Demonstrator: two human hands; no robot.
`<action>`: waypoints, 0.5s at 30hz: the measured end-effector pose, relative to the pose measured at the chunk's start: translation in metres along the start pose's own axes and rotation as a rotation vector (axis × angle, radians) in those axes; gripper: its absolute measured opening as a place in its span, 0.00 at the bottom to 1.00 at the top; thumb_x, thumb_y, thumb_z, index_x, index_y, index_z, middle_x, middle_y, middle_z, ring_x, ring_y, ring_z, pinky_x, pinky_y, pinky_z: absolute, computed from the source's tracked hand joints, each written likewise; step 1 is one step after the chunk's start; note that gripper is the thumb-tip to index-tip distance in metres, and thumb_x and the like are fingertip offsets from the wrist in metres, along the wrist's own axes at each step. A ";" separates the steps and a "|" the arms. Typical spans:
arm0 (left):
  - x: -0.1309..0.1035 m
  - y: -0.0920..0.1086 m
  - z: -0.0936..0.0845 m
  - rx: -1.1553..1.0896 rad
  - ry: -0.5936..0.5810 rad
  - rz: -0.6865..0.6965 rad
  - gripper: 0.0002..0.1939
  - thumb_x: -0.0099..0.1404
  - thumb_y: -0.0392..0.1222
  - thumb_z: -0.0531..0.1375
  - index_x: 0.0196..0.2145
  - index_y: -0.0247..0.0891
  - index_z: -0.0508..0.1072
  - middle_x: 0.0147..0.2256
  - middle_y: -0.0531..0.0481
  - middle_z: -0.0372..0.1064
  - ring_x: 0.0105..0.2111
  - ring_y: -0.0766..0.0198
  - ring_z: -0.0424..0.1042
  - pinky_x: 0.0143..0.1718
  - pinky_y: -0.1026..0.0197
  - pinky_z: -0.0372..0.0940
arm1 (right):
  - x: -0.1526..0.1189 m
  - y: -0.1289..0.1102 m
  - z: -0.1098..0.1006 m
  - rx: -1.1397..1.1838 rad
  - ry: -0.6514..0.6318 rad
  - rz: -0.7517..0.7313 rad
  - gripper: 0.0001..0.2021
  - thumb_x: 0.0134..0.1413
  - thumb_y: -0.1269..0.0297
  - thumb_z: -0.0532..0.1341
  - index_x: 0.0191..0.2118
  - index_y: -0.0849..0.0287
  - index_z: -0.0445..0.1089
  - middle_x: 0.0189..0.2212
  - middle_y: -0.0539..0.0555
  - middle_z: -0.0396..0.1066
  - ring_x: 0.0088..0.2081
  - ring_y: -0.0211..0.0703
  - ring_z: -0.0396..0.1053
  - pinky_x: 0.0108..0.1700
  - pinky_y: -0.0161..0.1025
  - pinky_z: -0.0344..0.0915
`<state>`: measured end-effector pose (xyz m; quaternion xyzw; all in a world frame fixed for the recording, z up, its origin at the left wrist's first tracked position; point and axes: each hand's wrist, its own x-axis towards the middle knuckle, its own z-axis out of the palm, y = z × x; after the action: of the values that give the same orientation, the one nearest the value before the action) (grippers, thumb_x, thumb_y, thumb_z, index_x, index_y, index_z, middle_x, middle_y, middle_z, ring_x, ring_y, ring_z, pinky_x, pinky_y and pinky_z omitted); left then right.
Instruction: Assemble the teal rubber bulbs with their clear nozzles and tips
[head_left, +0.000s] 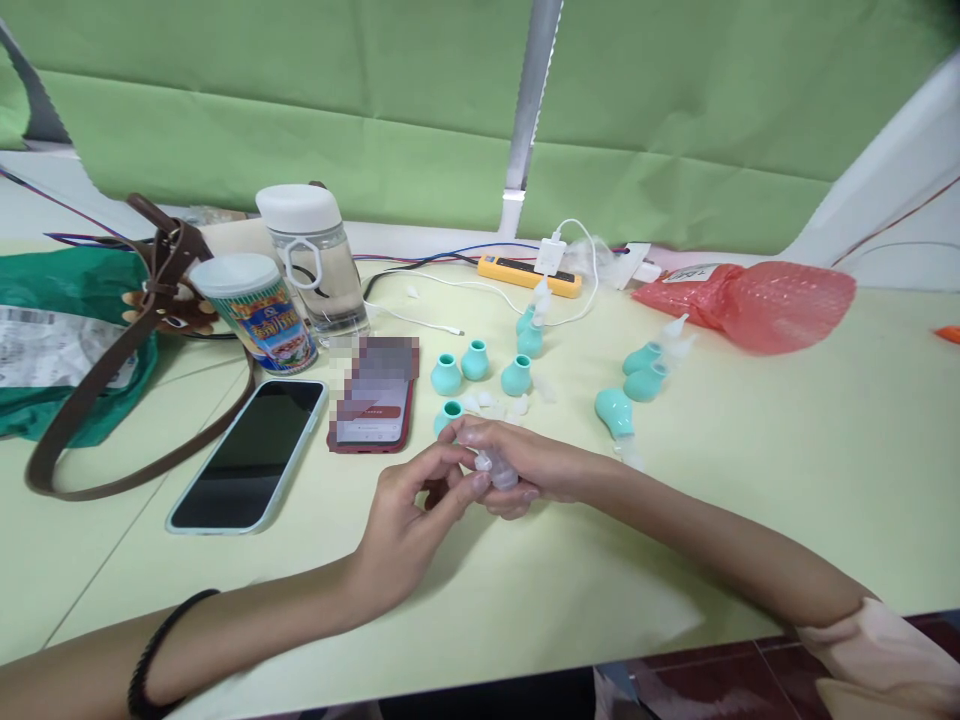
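My right hand (529, 458) is closed around a small clear plastic piece (502, 477), likely a nozzle part. The fingertips of my left hand (416, 505) pinch a small whitish tip (482, 461) at the left end of that piece. Just beyond my hands stand several teal rubber bulbs with open necks, among them one bulb (516, 377) and another bulb (446, 375). Small translucent white parts (484, 403) lie between these bulbs and my fingers. Off to the right, a teal bulb (613, 412) lies on its side with a clear tip attached.
More tipped bulbs (646, 381) lie at right. A red plastic bag (780, 305) and a yellow power strip (491, 268) are at the back. Leftward are two phones, one dark-screened phone (251, 455) and one lit phone (375, 400), a noodle cup (262, 320), a water bottle (322, 270) and a brown strap (56, 440).
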<state>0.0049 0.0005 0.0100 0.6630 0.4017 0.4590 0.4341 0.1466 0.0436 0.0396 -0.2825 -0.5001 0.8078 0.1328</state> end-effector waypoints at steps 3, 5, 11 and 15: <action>0.000 -0.002 -0.002 0.014 -0.051 0.036 0.05 0.60 0.38 0.53 0.31 0.36 0.66 0.17 0.57 0.57 0.17 0.71 0.57 0.18 0.68 0.55 | -0.001 0.000 0.002 -0.087 0.115 -0.101 0.08 0.53 0.63 0.47 0.26 0.59 0.50 0.11 0.41 0.53 0.09 0.26 0.43 0.12 0.27 0.38; 0.000 -0.002 -0.004 0.065 -0.090 0.098 0.04 0.61 0.37 0.52 0.31 0.36 0.66 0.16 0.57 0.57 0.17 0.72 0.57 0.19 0.68 0.55 | -0.002 -0.001 0.003 -0.125 0.100 -0.091 0.09 0.53 0.63 0.46 0.25 0.59 0.50 0.10 0.41 0.53 0.09 0.26 0.42 0.11 0.26 0.37; 0.006 0.001 -0.012 0.374 -0.082 0.389 0.05 0.61 0.32 0.52 0.33 0.35 0.67 0.21 0.54 0.65 0.19 0.71 0.62 0.20 0.69 0.57 | -0.003 -0.004 0.006 -0.069 0.114 -0.070 0.10 0.52 0.66 0.45 0.22 0.58 0.49 0.04 0.39 0.46 0.08 0.27 0.37 0.11 0.26 0.37; 0.012 0.004 -0.015 0.604 0.077 0.642 0.06 0.56 0.32 0.57 0.33 0.37 0.67 0.22 0.53 0.68 0.18 0.70 0.64 0.20 0.68 0.59 | -0.002 0.000 0.012 0.064 0.214 -0.141 0.09 0.51 0.64 0.45 0.22 0.57 0.48 0.03 0.39 0.45 0.08 0.28 0.36 0.13 0.28 0.38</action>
<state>-0.0057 0.0131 0.0200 0.8337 0.3074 0.4570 0.0407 0.1410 0.0337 0.0444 -0.3269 -0.4756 0.7772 0.2506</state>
